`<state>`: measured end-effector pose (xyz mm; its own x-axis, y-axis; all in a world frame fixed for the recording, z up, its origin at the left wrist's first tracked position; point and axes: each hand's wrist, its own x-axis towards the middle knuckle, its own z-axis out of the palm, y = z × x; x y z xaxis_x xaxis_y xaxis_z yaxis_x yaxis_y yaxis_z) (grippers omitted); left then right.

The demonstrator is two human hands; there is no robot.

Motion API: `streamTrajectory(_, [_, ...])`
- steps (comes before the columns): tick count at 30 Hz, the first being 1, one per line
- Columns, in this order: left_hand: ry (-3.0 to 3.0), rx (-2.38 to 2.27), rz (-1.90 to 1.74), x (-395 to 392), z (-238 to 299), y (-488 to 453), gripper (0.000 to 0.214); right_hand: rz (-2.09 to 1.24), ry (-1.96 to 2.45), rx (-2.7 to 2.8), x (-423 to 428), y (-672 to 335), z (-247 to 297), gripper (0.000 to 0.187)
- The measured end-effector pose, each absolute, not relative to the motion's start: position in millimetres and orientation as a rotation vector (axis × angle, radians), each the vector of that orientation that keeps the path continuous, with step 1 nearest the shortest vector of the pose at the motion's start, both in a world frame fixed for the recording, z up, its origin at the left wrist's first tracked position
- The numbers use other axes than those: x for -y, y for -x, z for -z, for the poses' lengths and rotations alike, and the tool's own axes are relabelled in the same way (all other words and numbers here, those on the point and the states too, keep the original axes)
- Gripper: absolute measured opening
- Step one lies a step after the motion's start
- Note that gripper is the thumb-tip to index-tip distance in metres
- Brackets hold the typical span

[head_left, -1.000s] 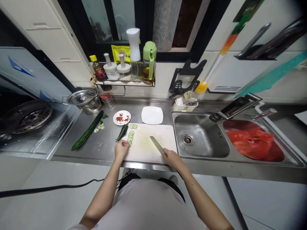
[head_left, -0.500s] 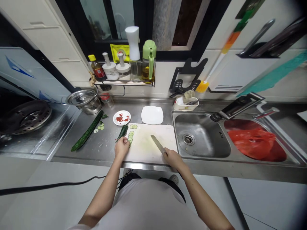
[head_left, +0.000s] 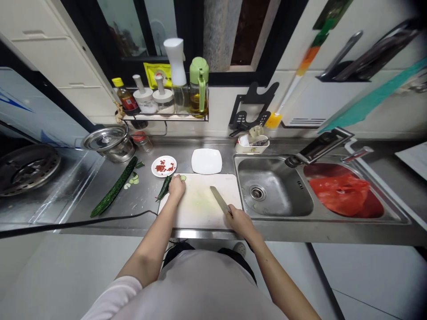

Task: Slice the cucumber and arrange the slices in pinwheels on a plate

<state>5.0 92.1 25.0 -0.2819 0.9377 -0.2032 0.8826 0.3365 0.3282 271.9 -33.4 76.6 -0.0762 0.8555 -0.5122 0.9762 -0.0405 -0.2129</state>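
My right hand (head_left: 239, 220) is wrapped round the handle of a kitchen knife (head_left: 219, 199), its blade lying slanted over the white cutting board (head_left: 213, 218). On the board's left side, my left hand (head_left: 176, 189) is curled over cucumber slices, fingers closed and fingertips mostly hidden. A pale green cucumber slice (head_left: 183, 178) shows just beyond the fingers. Beside this hand, at the board's left edge, lies a dark green vegetable piece (head_left: 163, 189). A whole cucumber (head_left: 114, 189) rests on the steel counter further left, near some cucumber offcuts (head_left: 134, 179).
Behind the board stand a white plate (head_left: 207, 161) and a small plate with chopped red bits (head_left: 170, 161). A lidded pot (head_left: 117, 151) is at back left. To the right is the sink (head_left: 276, 178), with a red plastic bag (head_left: 340, 195) in its second basin. A black cable (head_left: 100, 220) crosses the front left.
My left hand has moved away from me along the row of cucumber slices and now covers most of it. The knife hand stays almost still. The view has shifted slightly right.
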Motion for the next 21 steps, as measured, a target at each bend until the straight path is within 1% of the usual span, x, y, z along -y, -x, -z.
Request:
streamTrajectory(8, [-1.619, -2.258, -0.299, -92, -25, -8, 0.026, 0.783, -1.971, -1.981, 39, -275, -77, 0.024])
streamTrajectory(14, [-1.466, -2.174, -0.427, -86, -29, -9, 0.019, 0.793, -1.963, -2.002, 38, -273, -78, 0.023])
streamTrajectory(17, [-1.378, -2.005, -0.506, -77, -23, -18, 0.021, 0.787, -1.964, -2.011, 38, -272, -79, 0.022])
streamTrajectory(21, [-1.352, -1.867, -0.520, -59, -14, -36, 0.023, 0.764, -1.953, -2.026, 40, -269, -79, 0.025])
